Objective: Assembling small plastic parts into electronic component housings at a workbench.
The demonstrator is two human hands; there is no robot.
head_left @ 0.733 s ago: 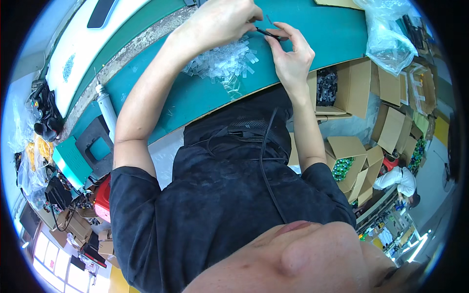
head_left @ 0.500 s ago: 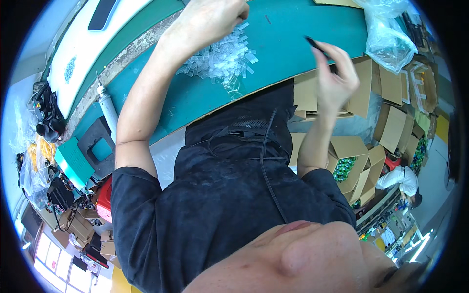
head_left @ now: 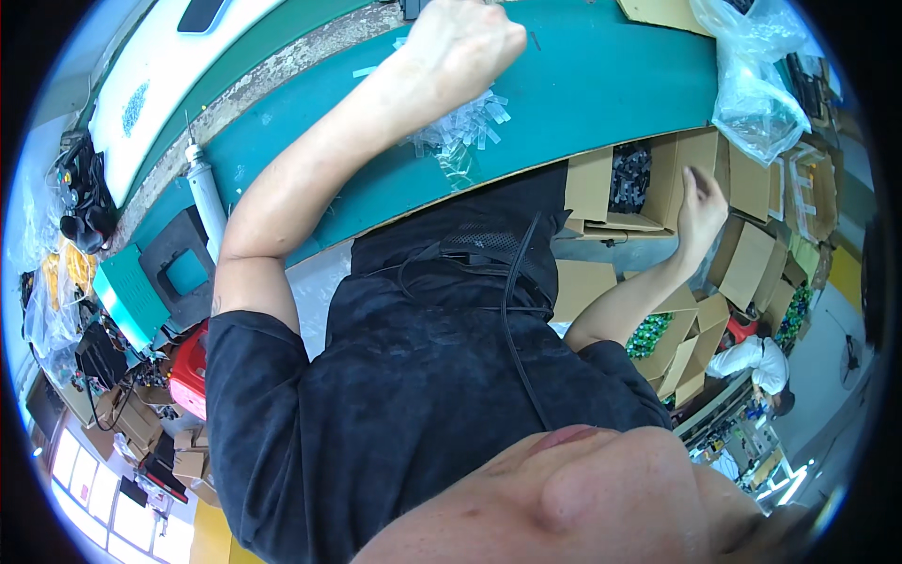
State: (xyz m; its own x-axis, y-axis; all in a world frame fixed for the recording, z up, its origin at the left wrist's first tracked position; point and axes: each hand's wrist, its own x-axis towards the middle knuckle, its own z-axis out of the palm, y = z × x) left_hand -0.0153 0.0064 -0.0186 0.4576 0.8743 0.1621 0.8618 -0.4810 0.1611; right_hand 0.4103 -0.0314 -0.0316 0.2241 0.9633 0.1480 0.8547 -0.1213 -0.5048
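Many clear strips (head_left: 473,124) lie piled on the tabletop (head_left: 601,94); probably light, bendy, slippery; best pinched by edges. My left grip (head_left: 474,49) curls above, contents I cannot tell. Black pieces (head_left: 629,179) fill a cardboard box (head_left: 667,174); my right grip (head_left: 703,211) hangs released nearby.

No lettering, label, brand, number or sign can be read. The open cardboard box (head_left: 669,179) of black parts, the white-bodied handheld tool (head_left: 205,199) and the teal case (head_left: 127,293) carry nothing legible; any print on the farther cartons (head_left: 747,258) is too small.
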